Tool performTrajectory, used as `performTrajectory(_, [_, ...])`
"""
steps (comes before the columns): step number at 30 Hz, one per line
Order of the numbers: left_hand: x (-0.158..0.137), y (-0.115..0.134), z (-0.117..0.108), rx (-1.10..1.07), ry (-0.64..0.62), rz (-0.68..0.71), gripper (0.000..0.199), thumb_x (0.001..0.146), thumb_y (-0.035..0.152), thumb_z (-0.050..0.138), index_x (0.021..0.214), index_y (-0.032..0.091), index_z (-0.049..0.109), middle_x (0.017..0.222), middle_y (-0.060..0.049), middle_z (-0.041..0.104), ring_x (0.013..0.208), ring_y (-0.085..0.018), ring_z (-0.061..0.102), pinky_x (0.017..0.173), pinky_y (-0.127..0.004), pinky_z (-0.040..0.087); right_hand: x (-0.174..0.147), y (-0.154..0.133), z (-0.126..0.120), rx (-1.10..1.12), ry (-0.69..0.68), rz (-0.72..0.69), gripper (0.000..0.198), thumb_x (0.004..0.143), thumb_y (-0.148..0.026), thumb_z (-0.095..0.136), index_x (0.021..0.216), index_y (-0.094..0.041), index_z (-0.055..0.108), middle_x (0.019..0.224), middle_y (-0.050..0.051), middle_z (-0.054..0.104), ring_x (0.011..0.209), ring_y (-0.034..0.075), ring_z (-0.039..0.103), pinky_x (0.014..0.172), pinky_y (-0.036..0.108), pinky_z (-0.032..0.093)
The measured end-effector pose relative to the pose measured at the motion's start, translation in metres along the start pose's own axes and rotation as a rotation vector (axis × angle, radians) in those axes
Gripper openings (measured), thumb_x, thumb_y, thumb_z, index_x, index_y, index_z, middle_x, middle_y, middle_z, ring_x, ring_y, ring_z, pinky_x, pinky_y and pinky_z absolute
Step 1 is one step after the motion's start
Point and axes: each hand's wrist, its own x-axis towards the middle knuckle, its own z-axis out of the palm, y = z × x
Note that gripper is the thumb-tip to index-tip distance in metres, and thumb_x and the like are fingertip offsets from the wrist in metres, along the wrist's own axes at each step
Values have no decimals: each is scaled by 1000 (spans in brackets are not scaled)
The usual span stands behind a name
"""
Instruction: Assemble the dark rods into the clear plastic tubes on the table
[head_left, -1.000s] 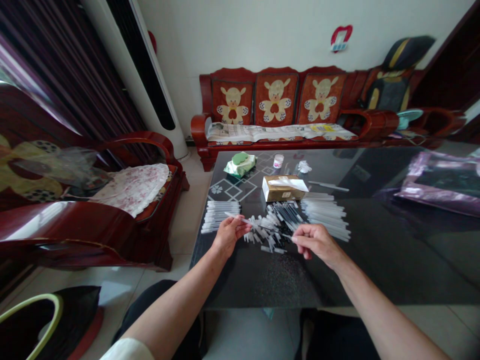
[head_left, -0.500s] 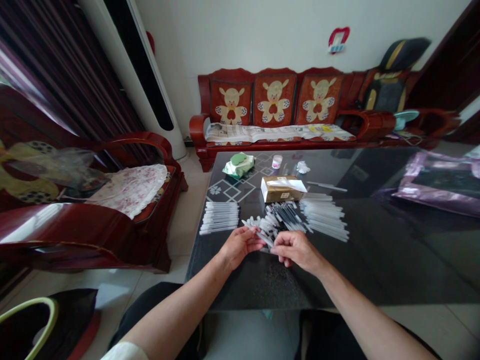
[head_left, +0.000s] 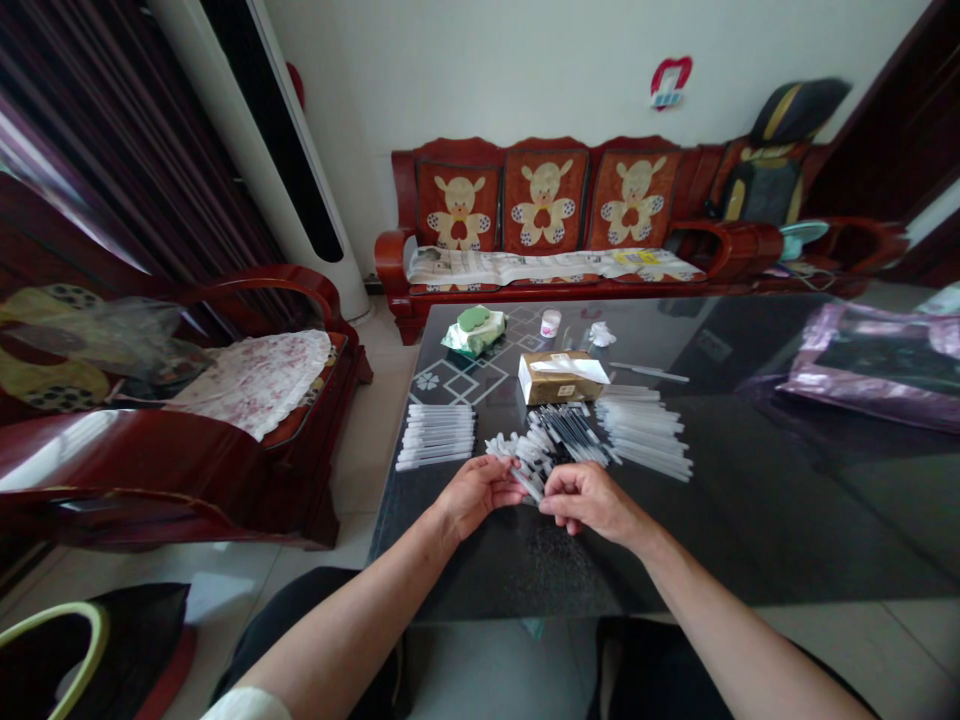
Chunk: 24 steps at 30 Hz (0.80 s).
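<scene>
Between my two hands is a whitish pen (head_left: 529,486), slanting down to the right. My left hand (head_left: 478,492) grips its upper end with thumb and fingers. The fingers of my right hand (head_left: 586,496) pinch its lower end. Just beyond my hands lies a heap of white pen caps (head_left: 525,447), partly hidden by my fingers. Dark, thin pen refills (head_left: 571,430) lie fanned out beside the caps. A row of clear, whitish pen barrels (head_left: 645,432) is to the right. Capped-looking white pens (head_left: 436,437) lie side by side at the left.
Behind the pen parts stands a gold-and-white box (head_left: 564,385). Farther back are a green wipes pack (head_left: 475,332), a small white jar (head_left: 550,323) and a crumpled tissue (head_left: 601,334). A purple-edged plastic package (head_left: 877,365) lies on the right of the dark table (head_left: 750,520).
The pen's upper end, which stuck out past my left fingers, no longer shows there. Both hands stay nearly in place, and the view has shifted slightly.
</scene>
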Motion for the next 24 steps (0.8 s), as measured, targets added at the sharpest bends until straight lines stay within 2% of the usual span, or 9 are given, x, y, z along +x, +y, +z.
performTrajectory(2, [1,1,-1,1,8,10,12,86,17,59,85,6,65,68,-10,69,59,-15,68,57,-22,57,0,0,-15,24,52,-11,27,73,-40,70,72,-14,63,54,0,64,39,9,55,38,17,41])
performTrajectory(3, [1,1,-2,-1,19,13,12,86,16,59,85,7,65,69,-10,69,60,-15,68,57,-21,57,0,2,-25,46,132,-17,28,74,-41,69,72,-14,63,55,1,64,39,9,54,38,18,41])
performTrajectory(6, [1,2,-2,-7,62,17,11,87,14,57,86,7,65,68,-9,69,60,-14,69,56,-21,57,2,12,-58,59,518,19,30,77,-44,63,69,-15,60,53,0,61,36,8,51,34,18,38])
performTrajectory(8, [1,2,-2,-1,81,16,11,87,14,57,87,7,65,67,-8,68,59,-14,68,55,-21,57,3,23,-74,-59,664,98,28,76,-41,62,66,-16,58,51,0,60,35,9,50,33,18,36])
performTrajectory(10, [1,2,-1,14,88,16,10,87,14,57,87,7,64,66,-8,68,59,-15,68,54,-21,57,5,33,-83,-223,684,147,22,76,-36,59,67,-16,60,50,0,59,34,10,50,33,18,36])
performTrajectory(12, [1,3,-1,30,93,17,10,87,14,56,85,7,63,65,-8,68,58,-15,68,54,-21,57,7,41,-84,-373,648,158,17,76,-30,57,70,-16,64,50,0,60,35,10,51,36,19,37])
performTrajectory(18, [-1,8,3,48,101,19,10,89,15,55,83,8,61,64,-8,67,57,-14,67,54,-21,56,12,44,-79,-718,556,86,15,75,-22,56,74,-19,71,58,2,67,50,14,60,49,22,40])
performTrajectory(24, [1,7,0,63,100,19,10,88,16,57,84,8,61,67,-9,68,59,-14,67,55,-22,57,25,47,-87,-902,700,143,17,76,-23,57,76,-21,74,75,6,73,75,20,67,62,24,42])
